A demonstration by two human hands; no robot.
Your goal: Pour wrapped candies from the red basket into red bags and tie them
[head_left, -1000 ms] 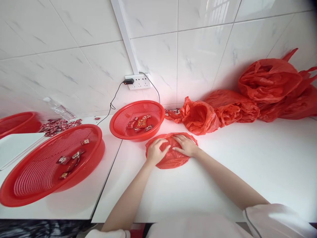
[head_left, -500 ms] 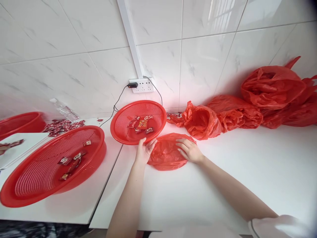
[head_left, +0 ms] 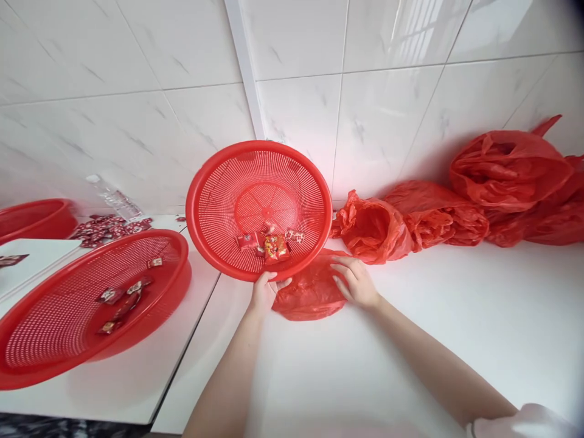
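Note:
My left hand (head_left: 265, 293) grips the near rim of a red plastic sieve basket (head_left: 201, 237), thumb over the edge. The basket is tilted toward me, and several wrapped candies (head_left: 276, 248) lie together at its lower side. Just below and right of it, a red plastic bag (head_left: 312, 298) is spread on the table, partly under the basket's rim. My right hand (head_left: 358, 283) holds the bag's right edge with curved fingers; its thumb is hidden.
A larger red basket (head_left: 176, 304) with several wrapped candies stands at left. Behind it lie a heap of small red packets (head_left: 104, 230) and a clear plastic bottle (head_left: 114, 198). Filled red bags (head_left: 506, 164) line the tiled wall at right. A seam (head_left: 189, 340) divides the white tabletops.
My left hand has raised and tipped the basket toward me, hiding the wall socket. The candies have slid to its near side. My right hand stays at the bag.

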